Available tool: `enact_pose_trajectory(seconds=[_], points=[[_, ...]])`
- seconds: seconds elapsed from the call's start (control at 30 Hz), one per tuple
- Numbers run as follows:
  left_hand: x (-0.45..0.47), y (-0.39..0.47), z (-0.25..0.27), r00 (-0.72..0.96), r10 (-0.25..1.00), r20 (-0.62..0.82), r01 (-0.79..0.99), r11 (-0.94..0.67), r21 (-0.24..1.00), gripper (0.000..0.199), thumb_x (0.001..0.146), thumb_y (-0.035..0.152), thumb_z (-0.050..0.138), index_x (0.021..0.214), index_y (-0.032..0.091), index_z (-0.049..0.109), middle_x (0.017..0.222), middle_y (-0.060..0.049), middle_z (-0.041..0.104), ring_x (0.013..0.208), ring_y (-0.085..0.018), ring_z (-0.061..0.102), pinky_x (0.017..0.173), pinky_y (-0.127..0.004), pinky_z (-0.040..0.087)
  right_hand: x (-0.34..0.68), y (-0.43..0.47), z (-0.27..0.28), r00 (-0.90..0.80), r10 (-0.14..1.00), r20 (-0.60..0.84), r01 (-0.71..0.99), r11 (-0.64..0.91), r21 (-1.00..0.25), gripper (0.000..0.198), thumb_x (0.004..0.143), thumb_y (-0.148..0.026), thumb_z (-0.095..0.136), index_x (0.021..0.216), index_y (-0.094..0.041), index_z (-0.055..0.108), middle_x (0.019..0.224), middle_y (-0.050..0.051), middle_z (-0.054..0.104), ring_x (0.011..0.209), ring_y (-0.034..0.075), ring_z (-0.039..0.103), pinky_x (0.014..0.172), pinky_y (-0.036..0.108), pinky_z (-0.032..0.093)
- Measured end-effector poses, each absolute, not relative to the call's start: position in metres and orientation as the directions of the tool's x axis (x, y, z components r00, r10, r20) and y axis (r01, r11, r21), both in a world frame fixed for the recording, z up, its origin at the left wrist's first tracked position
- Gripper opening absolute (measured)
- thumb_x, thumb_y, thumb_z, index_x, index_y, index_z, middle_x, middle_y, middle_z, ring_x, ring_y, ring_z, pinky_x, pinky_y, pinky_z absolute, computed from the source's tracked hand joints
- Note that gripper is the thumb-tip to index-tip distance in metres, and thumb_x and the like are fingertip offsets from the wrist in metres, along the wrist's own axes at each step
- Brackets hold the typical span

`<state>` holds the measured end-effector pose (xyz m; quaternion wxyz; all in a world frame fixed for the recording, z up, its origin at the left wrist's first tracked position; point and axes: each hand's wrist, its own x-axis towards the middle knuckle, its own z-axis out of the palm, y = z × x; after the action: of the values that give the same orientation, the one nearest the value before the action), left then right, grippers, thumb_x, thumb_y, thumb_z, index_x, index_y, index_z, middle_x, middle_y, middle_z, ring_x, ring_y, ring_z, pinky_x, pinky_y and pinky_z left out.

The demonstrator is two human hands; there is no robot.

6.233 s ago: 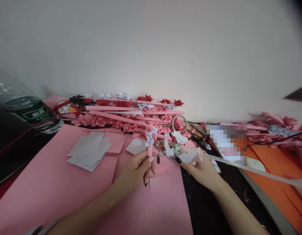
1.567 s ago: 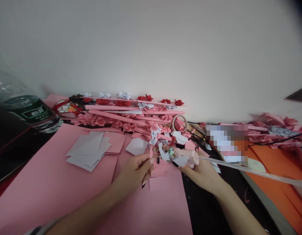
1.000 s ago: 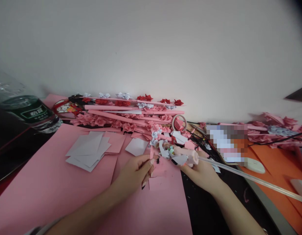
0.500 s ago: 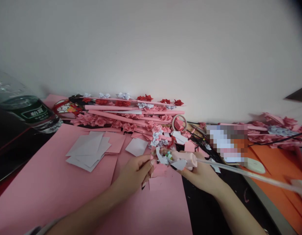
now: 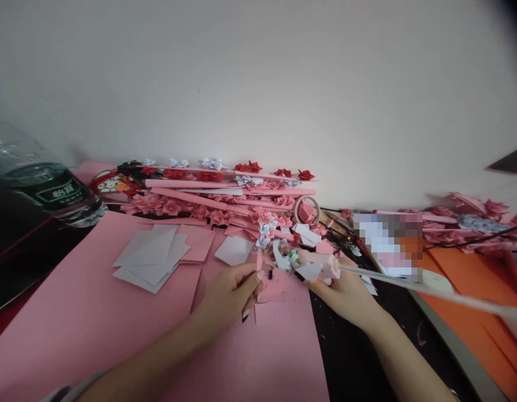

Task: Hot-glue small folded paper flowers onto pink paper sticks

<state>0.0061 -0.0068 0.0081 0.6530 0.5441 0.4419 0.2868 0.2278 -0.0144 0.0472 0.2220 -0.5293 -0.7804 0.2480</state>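
My left hand (image 5: 237,290) pinches a small piece of pink paper (image 5: 259,259) between thumb and fingers, over a large pink sheet (image 5: 250,357). To its right, my right hand (image 5: 348,290) is wrapped round a pale pink glue gun (image 5: 325,264). From the back of the gun a long, translucent glue stick (image 5: 413,285) runs off to the right. White paper scraps lie around the gun's front and partly cover it, so its nozzle is hard to make out. Pink paper pieces (image 5: 271,287) lie below the gap between my hands.
White paper squares (image 5: 147,251) lie on the left. Folded paper flowers and rolled pink stems (image 5: 225,195) are heaped along the wall, with a tape roll (image 5: 307,211) beside them. A phone (image 5: 386,245), a white mouse (image 5: 437,281), orange sheets (image 5: 459,290) and a water bottle (image 5: 53,190) flank the space.
The glue gun has shifted slightly right in my right hand's grip, widening the gap to my left hand. A small dark spot now shows between them. My left hand has barely moved.
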Motion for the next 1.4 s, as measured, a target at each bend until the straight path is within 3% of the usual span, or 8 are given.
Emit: enact_pose_trajectory(seconds=[0.13, 0.8, 1.03, 1.2, 1.4], points=[[0.0065, -0.0063, 0.0089, 0.438, 0.857, -0.269, 0.111, 0.246, 0.963, 0.031, 0.088, 0.036, 0.041, 0.063, 0.019, 0.041, 0.054, 0.008, 0.040, 0.036, -0.003, 0.032, 0.040, -0.018, 0.027, 0.2283, -0.0140, 0.0475, -0.375, 0.926, 0.035, 0.704, 0.309, -0.639, 0.022, 0.086, -0.020, 0.048, 0.097, -0.022, 0.067, 0.074, 0.000, 0.069, 0.072, 0.018, 0.064, 0.065, 0.026, 0.049], [0.0063, -0.0049, 0.0082, 0.433, 0.863, -0.259, 0.100, 0.240, 0.966, 0.029, 0.089, 0.030, 0.040, 0.063, 0.018, 0.041, 0.056, 0.008, 0.042, 0.036, -0.003, 0.032, 0.040, -0.018, 0.025, 0.2261, -0.0141, 0.0477, -0.390, 0.918, 0.070, 0.669, 0.335, -0.663, 0.016, 0.087, -0.022, 0.048, 0.077, -0.020, 0.060, 0.070, 0.000, 0.063, 0.064, 0.015, 0.057, 0.058, 0.024, 0.044], [0.0057, -0.0049, 0.0042, 0.434, 0.864, -0.254, 0.093, 0.237, 0.967, 0.029, 0.089, 0.032, 0.040, 0.063, 0.019, 0.041, 0.057, 0.007, 0.044, 0.036, -0.003, 0.033, 0.040, -0.017, 0.027, 0.2235, -0.0132, 0.0502, -0.417, 0.907, 0.058, 0.617, 0.329, -0.715, 0.013, 0.085, -0.017, 0.050, 0.086, -0.019, 0.063, 0.081, 0.001, 0.066, 0.070, 0.015, 0.058, 0.064, 0.024, 0.045], [0.0061, -0.0055, 0.0056, 0.427, 0.868, -0.254, 0.107, 0.230, 0.967, 0.030, 0.089, 0.034, 0.040, 0.063, 0.019, 0.042, 0.050, 0.009, 0.039, 0.035, -0.004, 0.032, 0.040, -0.018, 0.027, 0.2250, -0.0149, 0.0496, -0.426, 0.904, 0.024, 0.632, 0.317, -0.707, 0.013, 0.084, -0.019, 0.051, 0.085, -0.020, 0.064, 0.071, 0.000, 0.064, 0.062, 0.014, 0.056, 0.056, 0.023, 0.044], [0.0066, -0.0049, 0.0092, 0.427, 0.868, -0.253, 0.102, 0.232, 0.967, 0.029, 0.089, 0.032, 0.040, 0.063, 0.019, 0.041, 0.056, 0.008, 0.042, 0.037, -0.003, 0.032, 0.040, -0.018, 0.027, 0.2278, -0.0158, 0.0447, -0.342, 0.936, 0.085, 0.677, 0.308, -0.669, 0.017, 0.086, -0.025, 0.049, 0.079, -0.021, 0.064, 0.068, 0.001, 0.064, 0.065, 0.017, 0.059, 0.061, 0.026, 0.047]])
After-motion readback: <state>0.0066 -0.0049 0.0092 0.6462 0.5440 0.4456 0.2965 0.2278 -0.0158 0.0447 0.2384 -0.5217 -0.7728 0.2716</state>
